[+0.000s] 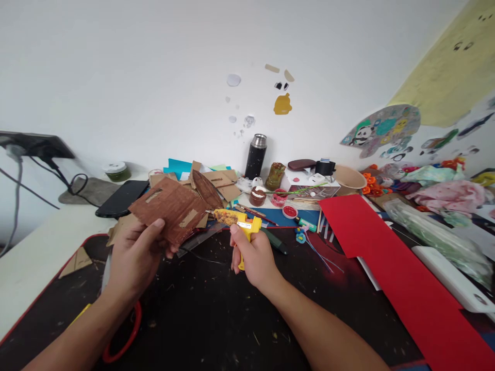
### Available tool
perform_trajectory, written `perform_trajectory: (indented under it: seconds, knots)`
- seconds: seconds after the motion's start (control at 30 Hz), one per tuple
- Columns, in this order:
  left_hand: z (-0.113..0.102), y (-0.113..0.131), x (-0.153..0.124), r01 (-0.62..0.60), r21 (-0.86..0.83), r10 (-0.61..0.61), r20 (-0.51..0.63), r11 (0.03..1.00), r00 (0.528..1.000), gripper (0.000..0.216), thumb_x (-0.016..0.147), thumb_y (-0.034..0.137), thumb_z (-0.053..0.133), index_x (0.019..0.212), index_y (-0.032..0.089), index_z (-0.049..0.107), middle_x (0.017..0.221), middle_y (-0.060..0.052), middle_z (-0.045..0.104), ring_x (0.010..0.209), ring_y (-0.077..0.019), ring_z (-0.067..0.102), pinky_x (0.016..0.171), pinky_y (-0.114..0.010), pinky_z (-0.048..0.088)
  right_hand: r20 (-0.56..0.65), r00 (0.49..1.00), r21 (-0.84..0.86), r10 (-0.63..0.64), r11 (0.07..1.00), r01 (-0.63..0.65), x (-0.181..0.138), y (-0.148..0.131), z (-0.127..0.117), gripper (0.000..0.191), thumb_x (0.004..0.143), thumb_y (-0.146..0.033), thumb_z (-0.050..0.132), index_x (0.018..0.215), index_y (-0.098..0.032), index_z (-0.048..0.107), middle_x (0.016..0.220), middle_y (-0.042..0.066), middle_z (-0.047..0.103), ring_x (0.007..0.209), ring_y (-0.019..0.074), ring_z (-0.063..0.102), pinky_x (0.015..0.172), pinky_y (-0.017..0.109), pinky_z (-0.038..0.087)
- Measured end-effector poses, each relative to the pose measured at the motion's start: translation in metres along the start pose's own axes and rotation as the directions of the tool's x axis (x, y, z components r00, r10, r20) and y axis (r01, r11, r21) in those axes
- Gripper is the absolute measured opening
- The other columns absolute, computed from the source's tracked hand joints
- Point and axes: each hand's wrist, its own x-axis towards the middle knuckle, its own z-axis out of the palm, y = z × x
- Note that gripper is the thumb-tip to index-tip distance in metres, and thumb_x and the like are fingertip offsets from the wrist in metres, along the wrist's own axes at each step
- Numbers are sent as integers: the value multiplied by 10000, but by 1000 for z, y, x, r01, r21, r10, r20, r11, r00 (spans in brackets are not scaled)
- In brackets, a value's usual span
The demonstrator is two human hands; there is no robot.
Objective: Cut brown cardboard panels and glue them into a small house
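Observation:
My left hand (141, 252) grips a brown-painted cardboard piece (170, 208) by its lower left edge, thumb on its face. Two bare tan patches show on that face. In my right hand (253, 255) is a yellow hot glue gun (243, 221), with fingers wrapped round its handle. Its nozzle points left, close to the right edge of the cardboard; whether the two touch I cannot tell. Behind them leans a round brown cardboard piece (207, 189). Scissors with a red handle (135, 330) lie partly hidden under my left forearm.
Along the wall stand a black thermos (256, 157), small paint jars (258, 196) and a beige bowl (349, 179). A long red sheet (386, 263) covers the right side. A black phone (121, 198) lies at left, below a power strip (38, 145) with cables.

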Motion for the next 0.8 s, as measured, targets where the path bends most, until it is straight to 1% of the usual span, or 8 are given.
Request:
perform_trajectory:
  seconds: [0.1,0.3,0.5,0.8]
  knots:
    - [0,1,-1,-5,0,5,-7,1000,1000,282,664,364,890,766,199,686,565,26,664,407,-157,581,358,-255,459,10,1000,-1,9,1000,-9,-1,1,1,670,855,-899,575,691,-250,550,365,-60,465,325,128,469,425,252,413]
    - [1,1,-1,-8,-13,7,-18,1000,1000,262,693,337,865,835,210,686,600,25,695,406,-169,603,362,-260,460,22,1000,-15,12,1000,-12,-3,2,3,674,854,-902,573,691,-249,546,372,-58,470,330,126,475,423,248,402]
    - [0,0,-1,-6,-13,5,-13,1000,1000,257,695,333,870,790,217,661,584,30,677,413,-167,600,363,-256,453,12,1000,0,20,1000,-20,-1,0,2,674,841,-907,580,682,-254,534,369,-61,464,322,127,470,420,251,415]
    - [-1,0,-1,-6,-11,6,10,1000,1000,248,716,351,861,830,202,698,615,9,692,438,-170,605,366,-260,445,1,1000,0,5,1000,-5,0,0,1,660,866,-885,575,680,-252,541,368,-57,466,327,128,474,422,248,417]
